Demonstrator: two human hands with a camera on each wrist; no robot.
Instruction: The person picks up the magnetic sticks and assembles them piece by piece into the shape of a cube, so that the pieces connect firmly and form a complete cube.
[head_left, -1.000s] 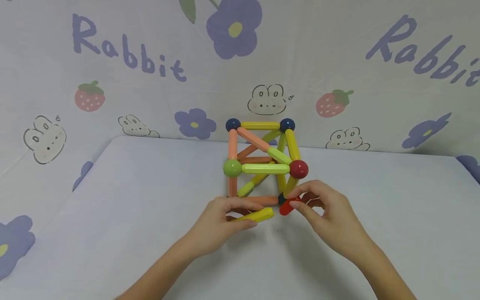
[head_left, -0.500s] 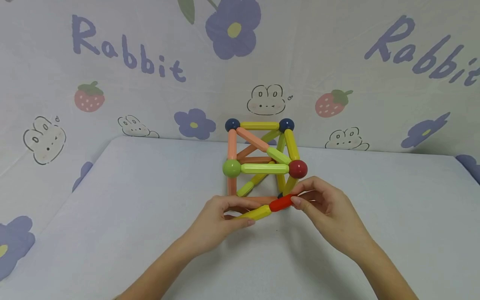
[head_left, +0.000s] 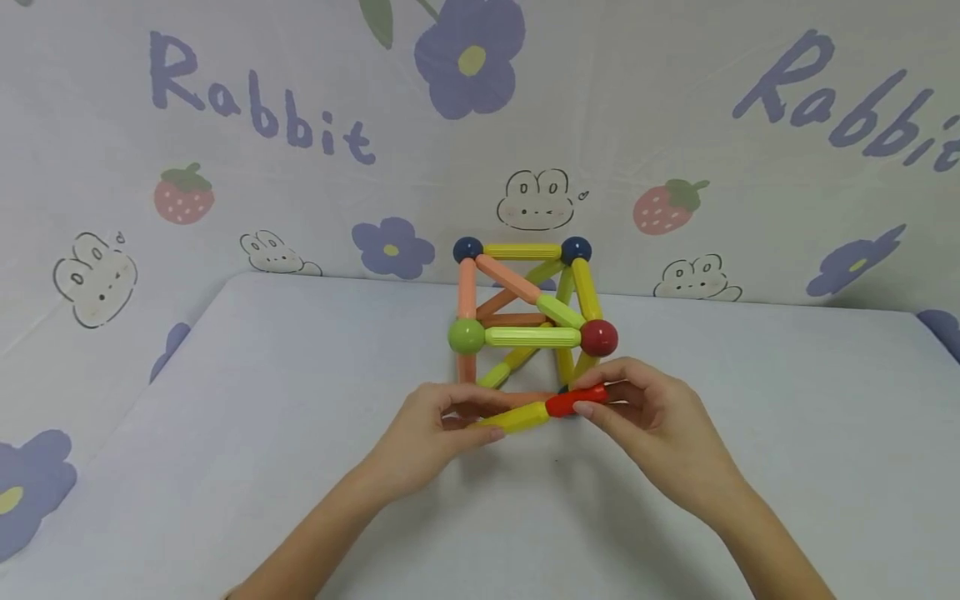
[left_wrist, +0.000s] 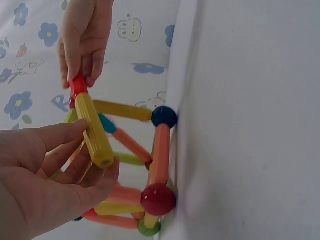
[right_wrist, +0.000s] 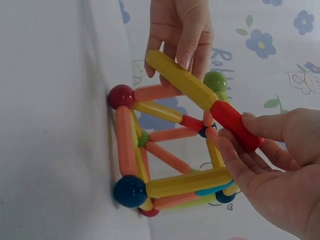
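Note:
Thumb and fingers of my left hand (head_left: 427, 437) pinch a yellow magnetic rod (head_left: 521, 417). A shorter red magnetic rod (head_left: 573, 401) is pinched by my right hand (head_left: 656, 425). The two rods meet end to end in one slightly bent line, plainly seen in the right wrist view. Just behind them stands a cube-like frame of magnetic rods and balls, with a light green rod (head_left: 532, 337) across its upper front. A green ball (head_left: 467, 337) and a red ball (head_left: 598, 337) mark its upper front corners. The hands and held rods partly hide its lower front edge.
The frame stands on a white-covered table (head_left: 300, 400). Dark blue balls sit at its upper back corners, joined by a yellow rod (head_left: 522, 251). Behind the table hangs a cloth (head_left: 285, 192) printed with rabbits, flowers and strawberries.
A second ago the yellow and red rods were apart; by half a second ago their ends had met. Since then, the joined rods have risen slightly and lie more level. The frame stays put.

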